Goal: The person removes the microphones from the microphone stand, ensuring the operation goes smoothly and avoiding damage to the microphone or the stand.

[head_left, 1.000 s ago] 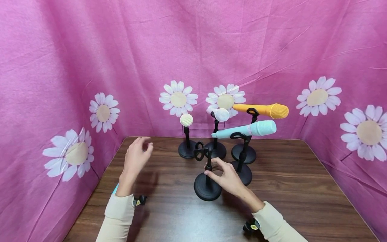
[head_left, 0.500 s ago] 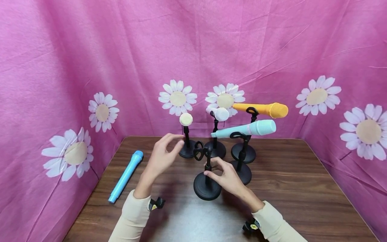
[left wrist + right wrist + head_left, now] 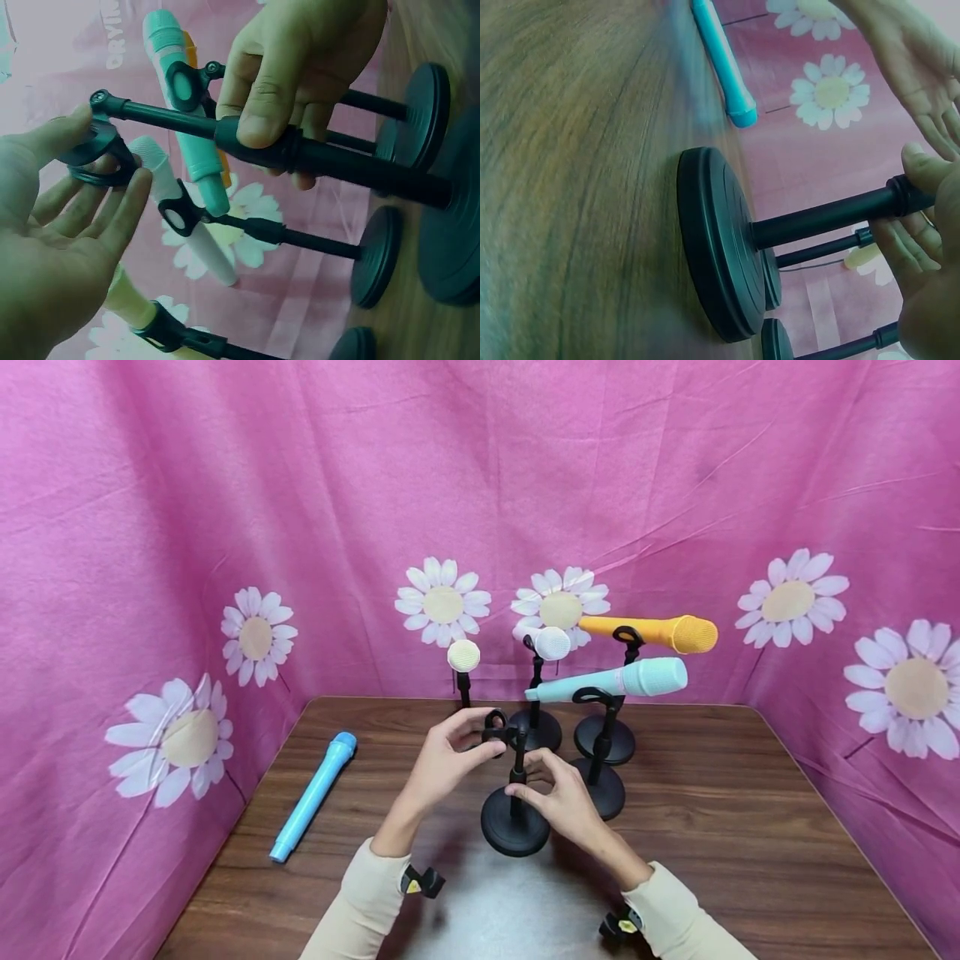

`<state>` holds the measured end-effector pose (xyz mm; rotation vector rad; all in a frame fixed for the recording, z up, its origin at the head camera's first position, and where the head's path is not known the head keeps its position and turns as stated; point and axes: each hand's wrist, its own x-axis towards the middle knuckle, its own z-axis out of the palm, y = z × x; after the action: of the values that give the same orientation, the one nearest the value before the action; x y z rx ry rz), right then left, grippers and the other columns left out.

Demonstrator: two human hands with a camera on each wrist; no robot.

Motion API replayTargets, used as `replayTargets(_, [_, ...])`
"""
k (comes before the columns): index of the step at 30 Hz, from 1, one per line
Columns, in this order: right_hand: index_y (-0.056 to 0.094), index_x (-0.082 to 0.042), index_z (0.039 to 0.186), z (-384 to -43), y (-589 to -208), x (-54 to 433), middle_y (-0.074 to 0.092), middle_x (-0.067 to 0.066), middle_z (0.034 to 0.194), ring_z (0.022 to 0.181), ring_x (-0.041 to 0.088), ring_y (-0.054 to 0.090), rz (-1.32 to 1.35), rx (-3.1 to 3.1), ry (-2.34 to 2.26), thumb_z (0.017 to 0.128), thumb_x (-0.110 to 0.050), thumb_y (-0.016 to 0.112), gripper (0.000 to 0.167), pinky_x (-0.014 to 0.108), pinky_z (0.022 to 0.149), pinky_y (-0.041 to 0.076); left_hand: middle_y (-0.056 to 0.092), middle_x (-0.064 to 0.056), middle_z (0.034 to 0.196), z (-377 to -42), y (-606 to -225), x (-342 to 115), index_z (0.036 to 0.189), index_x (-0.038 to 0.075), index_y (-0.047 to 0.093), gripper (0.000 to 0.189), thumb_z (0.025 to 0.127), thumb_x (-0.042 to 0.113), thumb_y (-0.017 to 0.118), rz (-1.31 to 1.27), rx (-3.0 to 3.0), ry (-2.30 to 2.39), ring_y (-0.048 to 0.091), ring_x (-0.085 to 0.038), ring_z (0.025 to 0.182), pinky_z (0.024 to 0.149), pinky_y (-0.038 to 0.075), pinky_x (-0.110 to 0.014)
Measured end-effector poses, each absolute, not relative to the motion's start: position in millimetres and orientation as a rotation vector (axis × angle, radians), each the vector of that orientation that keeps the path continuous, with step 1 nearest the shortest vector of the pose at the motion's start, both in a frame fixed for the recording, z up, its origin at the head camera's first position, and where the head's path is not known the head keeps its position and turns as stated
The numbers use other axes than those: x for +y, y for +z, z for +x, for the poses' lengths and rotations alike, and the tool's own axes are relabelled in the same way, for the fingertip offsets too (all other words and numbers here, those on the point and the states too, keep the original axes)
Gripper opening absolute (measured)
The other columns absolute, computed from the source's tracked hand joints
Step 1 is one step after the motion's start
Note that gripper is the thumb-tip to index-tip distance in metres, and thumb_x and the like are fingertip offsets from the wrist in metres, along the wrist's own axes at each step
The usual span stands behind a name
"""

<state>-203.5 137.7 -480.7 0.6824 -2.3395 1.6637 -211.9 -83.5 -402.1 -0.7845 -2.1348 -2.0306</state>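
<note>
A black microphone stand (image 3: pixel 515 831) with an unfilled clip stands upright on the table. My right hand (image 3: pixel 567 800) grips its pole, the thumb lying on the collar in the left wrist view. My left hand (image 3: pixel 441 766) is at the top, with thumb and fingers around the clip (image 3: pixel 97 154), pinching it from both sides. To the left lies a blue microphone (image 3: pixel 313 797), flat on the wood and touched by neither hand. The round base (image 3: pixel 716 244) rests on the tabletop in the right wrist view.
Behind the hands, several stands carry microphones: a cream one (image 3: pixel 463 656), a white one (image 3: pixel 552 644), a yellow one (image 3: pixel 652 632) and a mint one (image 3: pixel 611 682). The mint one's stand is close to my right hand. A pink flowered cloth (image 3: pixel 480 485) walls the wooden table (image 3: pixel 720 827).
My left hand has moved right, from above the blue microphone to the clip of the near stand, uncovering that microphone. My right hand has kept its grip on the pole.
</note>
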Motion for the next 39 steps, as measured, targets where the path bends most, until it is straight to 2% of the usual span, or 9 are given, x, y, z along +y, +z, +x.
replayTargets(3, [0.067, -0.017, 0.113, -202.3, -480.8, 136.0, 0.075, 0.002, 0.105, 0.099, 0.009, 0.076, 0.655, -2.323, 1.659, 0.085, -0.016, 0.090, 0.036, 0.038, 0.087, 0.066, 0.074, -0.020, 0.119, -212.9, -404.6, -81.8, 0.133, 0.006, 0.071, 0.040, 0.093, 0.001, 0.080, -0.736, -2.114, -2.058, 0.072, -0.012, 0.107, 0.092, 0.062, -0.026])
replayTargets(8, [0.070, -0.016, 0.111, -199.3, -480.4, 134.0, 0.076, 0.002, 0.104, 0.098, 0.012, 0.077, 0.629, -2.290, 1.664, 0.086, -0.013, 0.089, 0.031, 0.030, 0.085, 0.065, 0.075, -0.019, 0.119, -214.5, -405.9, -81.5, 0.133, 0.006, 0.072, 0.040, 0.094, 0.003, 0.080, -0.699, -2.114, -2.090, 0.074, -0.011, 0.105, 0.090, 0.063, -0.026])
replayTargets(13, [0.073, -0.015, 0.114, -197.6, -479.2, 135.1, 0.077, 0.003, 0.107, 0.101, 0.015, 0.077, 0.664, -2.310, 1.659, 0.093, -0.011, 0.083, 0.023, 0.028, 0.089, 0.064, 0.075, -0.019, 0.120, -215.5, -406.1, -81.7, 0.134, 0.003, 0.071, 0.041, 0.094, 0.002, 0.080, -0.693, -2.112, -2.109, 0.075, -0.011, 0.104, 0.089, 0.063, -0.026])
replayTargets(16, [0.073, -0.015, 0.122, -197.9, -478.3, 136.9, 0.079, 0.006, 0.113, 0.105, 0.016, 0.075, 0.726, -2.342, 1.669, 0.099, -0.008, 0.076, 0.025, 0.026, 0.092, 0.062, 0.075, -0.020, 0.123, -214.9, -405.2, -81.9, 0.135, 0.003, 0.070, 0.043, 0.093, 0.002, 0.080, -0.682, -2.116, -2.113, 0.075, -0.011, 0.105, 0.089, 0.063, -0.025])
replayTargets(20, [0.068, -0.007, 0.137, -199.4, -479.2, 140.9, 0.076, 0.014, 0.127, 0.113, 0.018, 0.075, 0.836, -2.370, 1.699, 0.104, -0.004, 0.066, 0.034, 0.022, 0.097, 0.059, 0.074, -0.023, 0.125, -213.4, -403.2, -81.4, 0.137, 0.002, 0.069, 0.045, 0.093, 0.001, 0.080, -0.672, -2.122, -2.124, 0.075, -0.009, 0.105, 0.091, 0.061, -0.024])
replayTargets(25, [0.060, -0.003, 0.148, -201.0, -479.6, 146.7, 0.074, 0.012, 0.133, 0.120, 0.026, 0.073, 0.926, -2.393, 1.705, 0.108, -0.007, 0.060, 0.040, 0.020, 0.101, 0.056, 0.072, -0.027, 0.126, -212.7, -403.3, -79.9, 0.137, 0.000, 0.068, 0.045, 0.093, 0.000, 0.079, -0.683, -2.123, -2.142, 0.076, -0.008, 0.100, 0.091, 0.061, -0.023])
replayTargets(29, [0.055, -0.015, 0.154, -200.8, -477.6, 149.7, 0.073, 0.009, 0.137, 0.124, 0.022, 0.070, 0.936, -2.406, 1.740, 0.106, -0.012, 0.065, 0.049, 0.031, 0.105, 0.057, 0.072, -0.027, 0.126, -211.9, -404.4, -79.5, 0.137, -0.002, 0.067, 0.045, 0.094, -0.002, 0.078, -0.691, -2.128, -2.141, 0.076, -0.006, 0.098, 0.089, 0.062, -0.024])
replayTargets(33, [0.055, -0.018, 0.149, -201.1, -476.4, 149.4, 0.071, 0.009, 0.136, 0.120, 0.015, 0.068, 0.872, -2.394, 1.730, 0.099, -0.015, 0.078, 0.055, 0.042, 0.103, 0.060, 0.073, -0.025, 0.126, -211.5, -404.2, -80.1, 0.137, 0.000, 0.068, 0.044, 0.094, 0.000, 0.078, -0.688, -2.132, -2.130, 0.076, -0.007, 0.100, 0.087, 0.063, -0.025])
replayTargets(39, [0.057, -0.016, 0.128, -201.0, -477.1, 146.0, 0.072, 0.008, 0.116, 0.104, 0.016, 0.074, 0.746, -2.361, 1.745, 0.086, -0.017, 0.091, 0.053, 0.036, 0.093, 0.063, 0.074, -0.020, 0.119, -212.1, -404.2, -80.5, 0.132, 0.003, 0.071, 0.039, 0.094, 0.000, 0.079, -0.703, -2.107, -2.117, 0.074, -0.010, 0.103, 0.089, 0.064, -0.029])
